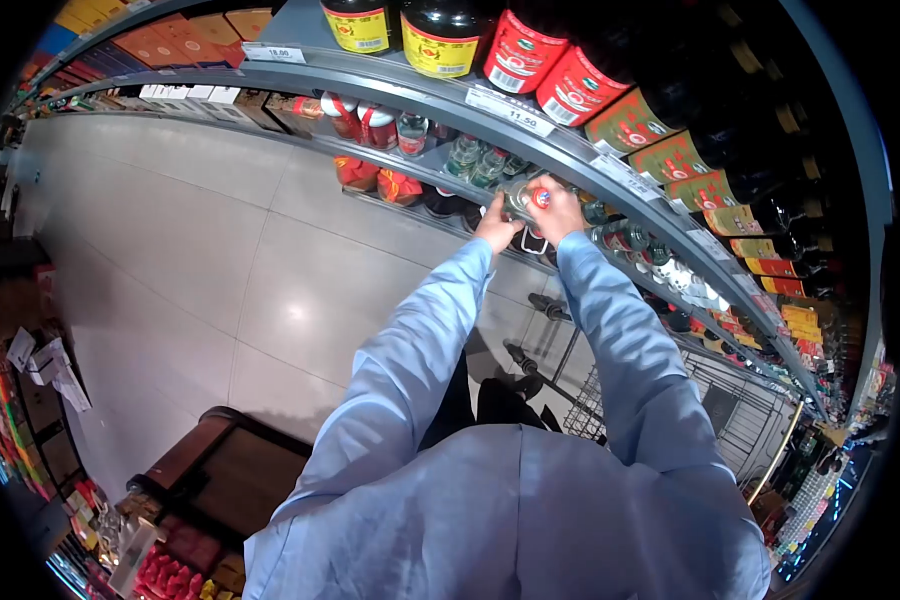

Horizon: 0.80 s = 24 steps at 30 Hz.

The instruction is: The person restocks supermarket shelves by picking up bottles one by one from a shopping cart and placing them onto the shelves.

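Note:
Both my hands are around a clear glass bottle (516,198) with a red cap, held in front of a lower shelf. My left hand (497,224) is closed on its left side. On the right, my right hand (560,208) grips it near the cap, which points up toward me. Just behind it, more clear bottles (463,157) stand on the shelf. The bottle's label and lower end are hidden by my fingers and the angle.
Above, a shelf edge (410,100) with price tags carries large dark jugs (440,40) with yellow, red and green labels. Below my right arm stands a wire shopping cart (740,405). Grey tiled floor (280,290) lies left, with a brown display stand (230,470) at lower left.

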Available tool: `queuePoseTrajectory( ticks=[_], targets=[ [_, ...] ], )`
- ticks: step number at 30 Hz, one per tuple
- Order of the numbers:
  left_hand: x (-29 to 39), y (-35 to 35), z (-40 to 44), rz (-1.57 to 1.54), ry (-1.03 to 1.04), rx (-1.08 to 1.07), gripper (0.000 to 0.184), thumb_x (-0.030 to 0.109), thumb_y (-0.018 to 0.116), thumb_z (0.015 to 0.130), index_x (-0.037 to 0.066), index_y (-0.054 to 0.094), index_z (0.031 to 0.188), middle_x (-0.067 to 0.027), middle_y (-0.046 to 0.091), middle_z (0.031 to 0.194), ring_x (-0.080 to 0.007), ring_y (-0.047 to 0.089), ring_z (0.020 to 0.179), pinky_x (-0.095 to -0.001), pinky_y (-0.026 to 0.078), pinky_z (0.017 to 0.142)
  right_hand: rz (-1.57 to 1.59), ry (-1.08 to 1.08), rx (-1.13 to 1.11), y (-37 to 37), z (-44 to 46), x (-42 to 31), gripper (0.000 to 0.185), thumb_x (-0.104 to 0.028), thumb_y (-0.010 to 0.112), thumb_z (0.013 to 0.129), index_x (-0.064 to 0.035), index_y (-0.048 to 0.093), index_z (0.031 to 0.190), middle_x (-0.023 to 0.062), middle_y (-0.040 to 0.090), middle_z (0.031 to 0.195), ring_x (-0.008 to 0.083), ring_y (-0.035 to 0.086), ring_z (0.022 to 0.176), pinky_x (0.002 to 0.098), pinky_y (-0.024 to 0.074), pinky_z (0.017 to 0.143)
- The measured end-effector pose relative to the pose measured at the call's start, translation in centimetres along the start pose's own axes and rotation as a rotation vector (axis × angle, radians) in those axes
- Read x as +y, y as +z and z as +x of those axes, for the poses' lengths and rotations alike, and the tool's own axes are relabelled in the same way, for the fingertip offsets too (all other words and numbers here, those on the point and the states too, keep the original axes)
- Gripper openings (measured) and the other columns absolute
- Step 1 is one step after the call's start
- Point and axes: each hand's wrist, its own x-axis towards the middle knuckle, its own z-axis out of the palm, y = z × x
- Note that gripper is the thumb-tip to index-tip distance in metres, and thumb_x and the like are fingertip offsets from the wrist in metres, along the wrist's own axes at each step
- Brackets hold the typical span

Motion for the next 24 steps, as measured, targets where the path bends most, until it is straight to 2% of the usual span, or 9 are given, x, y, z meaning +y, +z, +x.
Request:
queuePoseTrajectory(
  ticks=[3, 5, 7, 12, 13, 16, 17, 20, 24],
  targets=[
    [1.0, 0.0, 0.0, -0.214, -0.008, -0.025, 0.078, -0.004, 0.055, 0.075, 0.003, 0.013, 0.14, -0.0143, 0.037, 0.134, -0.0216, 0.043, 0.117, -0.0291, 0.037, 0.094, -0.092, -0.059, 0.0, 1.6, 1.9, 1.3, 0.022, -0.021, 0.066, 0.073, -0.0098, 0.058, 0.089, 0.0136, 0.062, 0.085, 0.0329, 0.059, 0.084, 0.04, 0.0459, 0.073],
    [0.2, -0.4, 0.5, -0.224, 0.005, -0.043, 0.079, -0.004, 0.057, 0.075, 0.004, 0.014, 0.14, -0.0122, 0.031, 0.139, -0.0194, 0.043, 0.116, -0.0278, 0.037, 0.093, -0.159, -0.039, -0.026, 2.3, 2.8, 1.6, 0.023, -0.016, 0.066, 0.073, -0.0097, 0.06, 0.093, 0.0133, 0.063, 0.088, 0.0317, 0.06, 0.085, 0.0362, 0.0464, 0.074],
    [-0.7, -0.9, 0.4, -0.219, -0.008, -0.059, 0.077, -0.006, 0.056, 0.075, 0.006, 0.016, 0.14, -0.0106, 0.026, 0.143, -0.0187, 0.041, 0.117, -0.0277, 0.037, 0.094, -0.122, -0.051, -0.061, 3.0, 3.6, 2.7, 0.024, -0.017, 0.066, 0.074, -0.0086, 0.058, 0.095, 0.0127, 0.061, 0.093, 0.0303, 0.059, 0.089, 0.0358, 0.0456, 0.076],
    [-2.7, -2.4, 0.4, -0.261, -0.04, -0.047, 0.075, -0.008, 0.055, 0.074, 0.008, 0.021, 0.14, -0.0088, 0.031, 0.14, -0.0174, 0.042, 0.117, -0.0273, 0.036, 0.094, -0.121, -0.045, -0.176, 3.9, 5.9, 4.2, 0.026, -0.02, 0.066, 0.075, -0.0056, 0.055, 0.095, 0.0114, 0.06, 0.093, 0.0282, 0.057, 0.088, 0.0367, 0.0436, 0.078],
    [-2.8, -2.7, 0.5, -0.261, -0.04, -0.042, 0.075, -0.008, 0.055, 0.074, 0.007, 0.021, 0.139, -0.0085, 0.031, 0.14, -0.0172, 0.042, 0.116, -0.0273, 0.036, 0.094, -0.129, -0.096, -0.174, 3.7, 6.4, 4.4, 0.022, -0.022, 0.065, 0.075, -0.0089, 0.057, 0.09, 0.0091, 0.059, 0.088, 0.0266, 0.057, 0.086, 0.0361, 0.0432, 0.078],
    [-3.0, -3.3, 0.1, -0.252, -0.042, -0.027, 0.073, -0.008, 0.054, 0.074, 0.007, 0.022, 0.139, -0.0074, 0.033, 0.139, -0.0165, 0.043, 0.114, -0.0268, 0.037, 0.094, -0.26, -0.056, -0.257, 3.8, 7.9, 5.4, 0.023, -0.024, 0.065, 0.074, -0.0088, 0.057, 0.09, 0.0093, 0.059, 0.088, 0.027, 0.056, 0.086, 0.0371, 0.0424, 0.078],
    [-2.9, -3.3, 0.0, -0.256, -0.047, -0.025, 0.073, -0.008, 0.054, 0.074, 0.006, 0.023, 0.139, -0.0073, 0.033, 0.139, -0.0164, 0.043, 0.114, -0.0267, 0.037, 0.093, -0.178, -0.036, -0.246, 4.1, 7.9, 5.9, 0.025, -0.029, 0.063, 0.074, -0.0087, 0.057, 0.088, 0.0103, 0.059, 0.089, 0.0282, 0.056, 0.088, 0.0385, 0.0417, 0.08],
    [-2.8, -3.2, -0.4, -0.275, -0.05, -0.019, 0.071, -0.007, 0.055, 0.074, 0.005, 0.024, 0.138, -0.0082, 0.034, 0.138, -0.0168, 0.044, 0.114, -0.0266, 0.037, 0.093, -0.363, -0.156, -0.251, 3.9, 8.2, 5.9, 0.028, -0.026, 0.063, 0.075, -0.0076, 0.06, 0.096, 0.0116, 0.061, 0.091, 0.0264, 0.057, 0.087, 0.0372, 0.043, 0.077],
    [-2.6, -3.1, -0.8, -0.256, -0.059, -0.006, 0.07, -0.007, 0.055, 0.075, 0.003, 0.025, 0.137, -0.0095, 0.035, 0.137, -0.0173, 0.045, 0.113, -0.0274, 0.038, 0.093, -0.531, -0.025, -0.293, 3.5, 8.1, 4.1, 0.035, -0.029, 0.062, 0.075, -0.008, 0.059, 0.102, 0.0138, 0.06, 0.095, 0.0287, 0.056, 0.091, 0.0392, 0.0416, 0.082]
  ],
)
